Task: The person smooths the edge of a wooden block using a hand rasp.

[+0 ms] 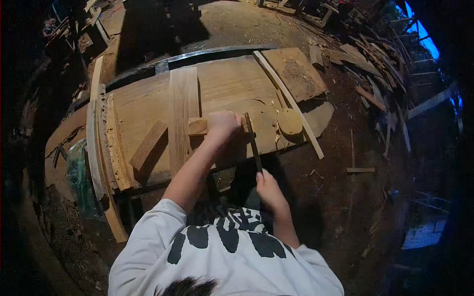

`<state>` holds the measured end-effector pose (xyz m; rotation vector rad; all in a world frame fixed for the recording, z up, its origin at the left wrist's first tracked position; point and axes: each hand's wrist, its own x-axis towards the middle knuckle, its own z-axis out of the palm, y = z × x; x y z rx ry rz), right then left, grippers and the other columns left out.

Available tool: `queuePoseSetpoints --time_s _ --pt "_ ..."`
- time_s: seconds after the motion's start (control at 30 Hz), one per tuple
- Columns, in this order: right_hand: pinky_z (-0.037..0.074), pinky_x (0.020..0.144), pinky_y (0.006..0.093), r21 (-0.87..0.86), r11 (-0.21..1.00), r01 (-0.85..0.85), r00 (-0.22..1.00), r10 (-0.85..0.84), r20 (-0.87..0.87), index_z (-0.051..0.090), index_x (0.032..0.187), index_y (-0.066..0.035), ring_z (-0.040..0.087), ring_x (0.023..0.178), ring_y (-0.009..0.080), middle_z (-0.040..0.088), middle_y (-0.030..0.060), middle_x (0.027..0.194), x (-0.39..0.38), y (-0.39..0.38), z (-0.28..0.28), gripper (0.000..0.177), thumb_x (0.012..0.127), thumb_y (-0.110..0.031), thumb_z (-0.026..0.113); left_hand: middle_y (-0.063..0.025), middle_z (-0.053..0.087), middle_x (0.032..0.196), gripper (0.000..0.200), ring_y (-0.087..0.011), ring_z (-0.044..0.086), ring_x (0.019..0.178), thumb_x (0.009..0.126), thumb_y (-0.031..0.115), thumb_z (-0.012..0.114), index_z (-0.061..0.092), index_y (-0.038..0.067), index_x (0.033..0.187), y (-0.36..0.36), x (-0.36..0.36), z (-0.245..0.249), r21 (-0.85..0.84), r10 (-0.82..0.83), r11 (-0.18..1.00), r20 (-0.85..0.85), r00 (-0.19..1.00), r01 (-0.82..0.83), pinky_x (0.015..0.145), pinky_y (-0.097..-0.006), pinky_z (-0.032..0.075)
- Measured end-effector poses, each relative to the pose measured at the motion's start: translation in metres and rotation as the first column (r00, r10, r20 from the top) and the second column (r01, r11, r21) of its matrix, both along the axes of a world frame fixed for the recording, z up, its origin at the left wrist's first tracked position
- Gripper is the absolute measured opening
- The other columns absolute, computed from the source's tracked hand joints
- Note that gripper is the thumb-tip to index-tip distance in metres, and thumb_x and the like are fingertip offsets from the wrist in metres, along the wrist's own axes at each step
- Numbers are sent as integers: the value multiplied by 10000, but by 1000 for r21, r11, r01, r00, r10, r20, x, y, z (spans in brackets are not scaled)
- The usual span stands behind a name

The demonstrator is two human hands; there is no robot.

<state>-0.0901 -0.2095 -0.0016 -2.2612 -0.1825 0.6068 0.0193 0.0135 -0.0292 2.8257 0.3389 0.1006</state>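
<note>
My left hand is closed over a short wooden block lying on the wooden workbench. The block's left end sticks out from under my fist, and a little shows on the right. My right hand grips the lower end of a long, narrow dark tool. I cannot make out whether it is a file or a blade. The tool points away from me, its far end close to the right end of the block. To the right of it stands a round yellowish wooden piece with shavings around it.
A wide plank crosses the bench, with a loose block to its left. Long strips lie along the left side, and a thin strip slants at the right. Scrap wood is piled on the ground at right.
</note>
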Motion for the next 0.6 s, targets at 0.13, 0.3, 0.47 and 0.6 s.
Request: queuePoseSetpoints --time_s 0.13,0.3,0.47,0.6 --pt "436 788 457 60 996 -66 991 59 117 521 1045 24 523 952 459 563 295 972 53 37 -11 281 926 -190 382 -164 650 713 427 -330 645 656 841 353 406 690 53 731 -2 -4 10 15 -18 1000 11 1000 18 630 -435 511" --pt "424 829 453 61 994 -86 988 77 132 515 1056 41 507 990 459 558 298 1002 68 40 -24 312 929 -207 375 -163 650 713 445 -328 646 660 838 367 401 689 50 719 -3 -4 14 -9 26 1000 -24 999 -26 643 -437 510" --pt "434 807 449 41 999 -23 1000 22 21 502 1083 17 525 974 450 565 287 991 13 -1 -19 297 932 -209 383 -167 654 742 449 -328 647 697 838 372 397 691 47 743 1 3 3 -27 47 998 -54 997 -48 666 -440 505" --pt "430 753 409 -19 1000 -6 998 5 -60 507 1038 24 559 826 395 574 246 887 -1 -6 3 268 926 -196 404 -168 656 767 443 -325 647 717 845 359 394 687 40 756 0 -3 15 -28 8 1000 -67 998 -10 662 -436 503"
